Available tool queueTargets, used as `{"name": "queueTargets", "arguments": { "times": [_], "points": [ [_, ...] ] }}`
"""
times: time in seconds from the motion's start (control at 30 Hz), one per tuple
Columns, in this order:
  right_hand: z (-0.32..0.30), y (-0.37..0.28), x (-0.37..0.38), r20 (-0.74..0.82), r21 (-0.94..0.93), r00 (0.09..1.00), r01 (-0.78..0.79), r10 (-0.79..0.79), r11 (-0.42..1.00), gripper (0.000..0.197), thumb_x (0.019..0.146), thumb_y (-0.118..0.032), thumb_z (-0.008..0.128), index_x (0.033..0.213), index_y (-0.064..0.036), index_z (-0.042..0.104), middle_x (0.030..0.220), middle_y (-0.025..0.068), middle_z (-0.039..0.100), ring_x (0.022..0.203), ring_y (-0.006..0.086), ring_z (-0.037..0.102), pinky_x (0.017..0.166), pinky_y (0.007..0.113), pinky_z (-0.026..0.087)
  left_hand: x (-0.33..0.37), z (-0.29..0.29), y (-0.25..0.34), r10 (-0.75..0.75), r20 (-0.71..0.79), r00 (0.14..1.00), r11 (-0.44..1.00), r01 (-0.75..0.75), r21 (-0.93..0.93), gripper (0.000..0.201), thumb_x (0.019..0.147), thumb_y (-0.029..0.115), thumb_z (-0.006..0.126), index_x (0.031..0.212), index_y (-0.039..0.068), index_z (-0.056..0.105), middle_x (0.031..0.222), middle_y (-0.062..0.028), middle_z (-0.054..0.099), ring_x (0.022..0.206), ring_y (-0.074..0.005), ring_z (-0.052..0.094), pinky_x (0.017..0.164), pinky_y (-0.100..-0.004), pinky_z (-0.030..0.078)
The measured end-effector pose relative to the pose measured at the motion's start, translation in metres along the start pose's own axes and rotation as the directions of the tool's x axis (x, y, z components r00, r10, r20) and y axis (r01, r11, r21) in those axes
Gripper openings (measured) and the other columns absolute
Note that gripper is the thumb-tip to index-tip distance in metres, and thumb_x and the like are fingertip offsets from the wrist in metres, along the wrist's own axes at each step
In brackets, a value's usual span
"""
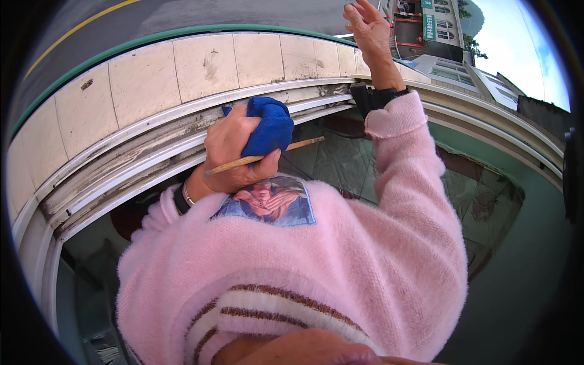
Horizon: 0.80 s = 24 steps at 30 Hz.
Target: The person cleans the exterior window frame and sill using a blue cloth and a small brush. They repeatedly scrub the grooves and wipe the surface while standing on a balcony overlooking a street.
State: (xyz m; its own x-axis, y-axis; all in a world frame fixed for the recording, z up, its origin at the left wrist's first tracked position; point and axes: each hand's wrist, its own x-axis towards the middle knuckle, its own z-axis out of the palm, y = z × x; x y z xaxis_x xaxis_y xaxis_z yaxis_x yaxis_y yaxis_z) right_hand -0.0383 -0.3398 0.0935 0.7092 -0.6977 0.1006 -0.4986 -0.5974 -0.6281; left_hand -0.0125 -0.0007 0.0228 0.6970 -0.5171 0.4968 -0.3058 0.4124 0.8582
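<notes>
My left hand (pixel 228 146) is closed over the window track, gripping a bunched blue cloth (pixel 271 125). A thin wooden stick (pixel 301 143) is held in the same hand below the cloth, its far tip pointing right. Beneath them runs the white sliding-window track (pixel 146 143), with dark grime in its grooves. Out past the track, at the upper right, my right hand (pixel 370 33) is raised with its fingers apart and nothing in it. A black strap (pixel 389 96) circles that wrist.
A pale tiled ledge (pixel 207 64) lies outside the track, bordered by a green edge (pixel 182 33). Beyond it is a grey road (pixel 103 45) with a yellow line. Buildings (pixel 447 24) stand at the upper right. Indoors, a crinkled covering (pixel 340 155) lies beside my body.
</notes>
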Motion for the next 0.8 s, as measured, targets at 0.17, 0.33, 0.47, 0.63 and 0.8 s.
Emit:
{"name": "queueTargets", "arguments": {
  "times": [0.17, 0.33, 0.47, 0.63, 0.8],
  "points": [
    [-0.058, 0.027, -0.073, 0.156, -0.568, 0.895, -0.265, 0.419, 0.779, 0.029, 0.082, -0.026, 0.069, 0.096, -0.0004, 0.073, 0.079, 0.0119, 0.071, 0.073, 0.0195, 0.069, 0.068, 0.031, 0.054, 0.001, 0.001, 0.000, -0.047, -0.019, 0.999, 0.999, 0.047, -0.016, 0.038, 0.073, 0.024, 0.076, 0.096, 0.001, 0.056, 0.085, -0.0200, 0.056, 0.067, -0.0369, 0.061, 0.059, -0.0373, 0.050],
    [-0.046, 0.048, -0.119, 0.205, -0.683, 0.830, -0.259, 0.519, 0.683, 0.041, 0.073, -0.038, 0.074, 0.090, -0.0012, 0.074, 0.081, 0.0196, 0.070, 0.081, 0.0328, 0.070, 0.079, 0.036, 0.054, -0.001, 0.002, 0.000, -0.016, -0.019, 1.000, 0.999, 0.017, 0.032, 0.039, 0.074, 0.025, 0.076, 0.097, 0.001, 0.056, 0.085, -0.0208, 0.056, 0.067, -0.0370, 0.061, 0.058, -0.0375, 0.050],
    [-0.028, 0.055, -0.122, 0.155, -0.716, 0.839, -0.268, 0.521, 0.645, 0.045, 0.069, -0.041, 0.078, 0.082, 0.0020, 0.072, 0.075, 0.0186, 0.070, 0.074, 0.0306, 0.069, 0.073, 0.037, 0.053, -0.002, 0.002, 0.000, -0.001, -0.023, 1.000, 0.999, 0.002, 0.047, 0.039, 0.073, 0.025, 0.076, 0.097, 0.001, 0.057, 0.086, -0.0210, 0.056, 0.066, -0.0367, 0.061, 0.057, -0.0376, 0.050],
    [-0.017, 0.048, -0.125, 0.069, -0.572, 0.776, -0.484, 0.627, 0.662, 0.026, 0.072, -0.027, 0.079, 0.074, -0.0021, 0.073, 0.058, 0.0082, 0.067, 0.054, 0.0155, 0.066, 0.063, 0.028, 0.053, 0.002, 0.003, 0.002, 0.014, -0.046, 0.999, 0.998, -0.011, 0.061, 0.039, 0.071, 0.023, 0.077, 0.096, 0.002, 0.058, 0.086, -0.0199, 0.057, 0.065, -0.0355, 0.061, 0.056, -0.0380, 0.050],
    [-0.013, 0.050, -0.133, -0.012, -0.489, 0.781, -0.549, 0.624, 0.678, 0.022, 0.074, -0.022, 0.076, 0.076, -0.0007, 0.072, 0.057, 0.0083, 0.067, 0.051, 0.0146, 0.066, 0.062, 0.028, 0.054, 0.007, 0.004, 0.003, 0.031, -0.045, 0.999, 0.997, -0.027, 0.077, 0.037, 0.070, 0.021, 0.078, 0.094, 0.001, 0.058, 0.078, -0.0170, 0.054, 0.061, -0.0341, 0.059, 0.054, -0.0373, 0.048]
  ]
}}
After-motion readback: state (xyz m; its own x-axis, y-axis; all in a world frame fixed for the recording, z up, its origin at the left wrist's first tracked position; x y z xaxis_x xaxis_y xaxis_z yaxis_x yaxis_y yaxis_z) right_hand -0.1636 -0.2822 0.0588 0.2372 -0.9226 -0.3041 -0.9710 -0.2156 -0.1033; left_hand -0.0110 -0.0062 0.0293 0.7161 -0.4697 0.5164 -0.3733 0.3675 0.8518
